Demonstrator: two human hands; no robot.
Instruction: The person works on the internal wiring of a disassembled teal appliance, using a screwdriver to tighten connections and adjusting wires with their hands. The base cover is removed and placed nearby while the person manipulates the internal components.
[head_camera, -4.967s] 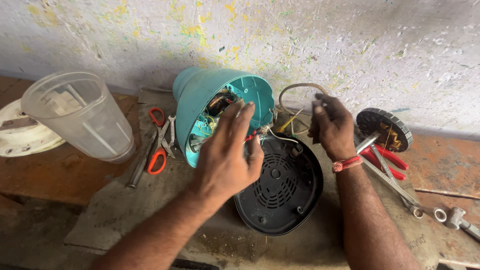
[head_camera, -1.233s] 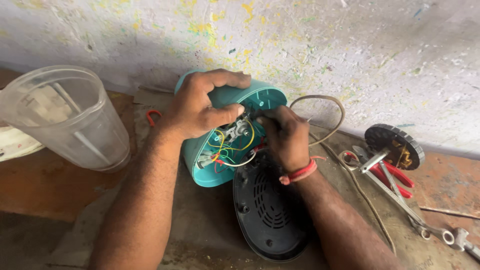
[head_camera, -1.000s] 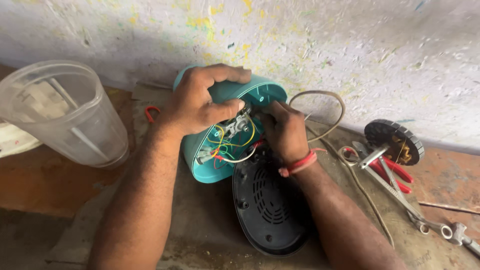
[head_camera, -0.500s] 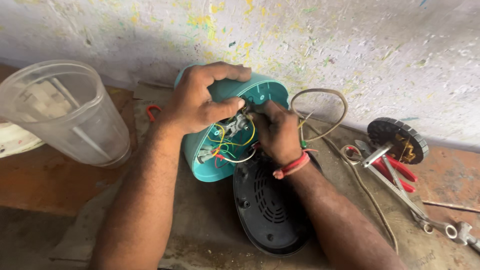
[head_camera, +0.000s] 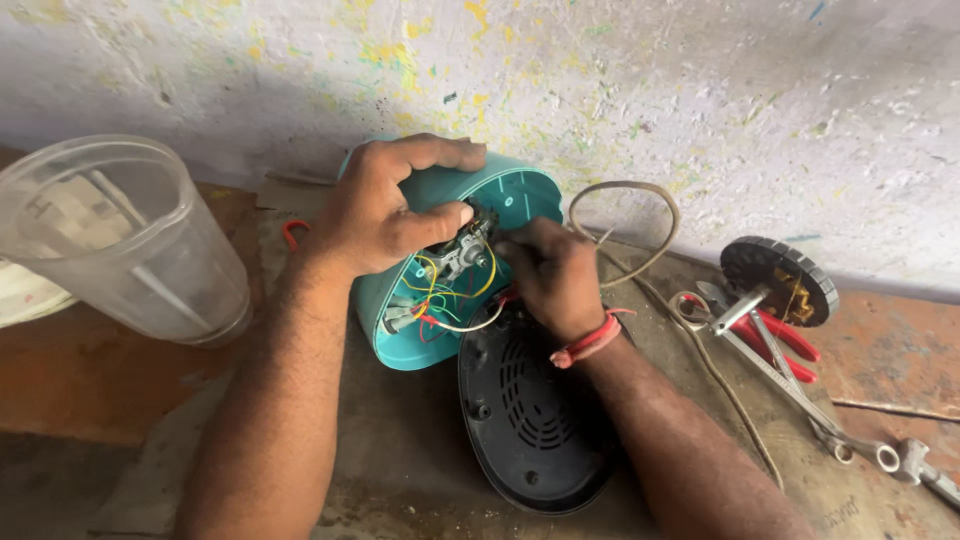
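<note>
Left hand (head_camera: 385, 215) clamped over teal mixer base (head_camera: 440, 270), steadying it on its side; right hand (head_camera: 555, 280) fingertips pinching into wiring (head_camera: 450, 300) inside; black cover (head_camera: 535, 410) below base

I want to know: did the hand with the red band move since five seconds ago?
Yes. The right hand moved left, away from the black toothed wheel, into the teal housing.

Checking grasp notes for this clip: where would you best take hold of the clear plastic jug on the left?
Probably the jug by its wide open rim, coming from above: it lies tilted, mouth up and leftward, with its handle unclear and nothing crowding that side.
</note>
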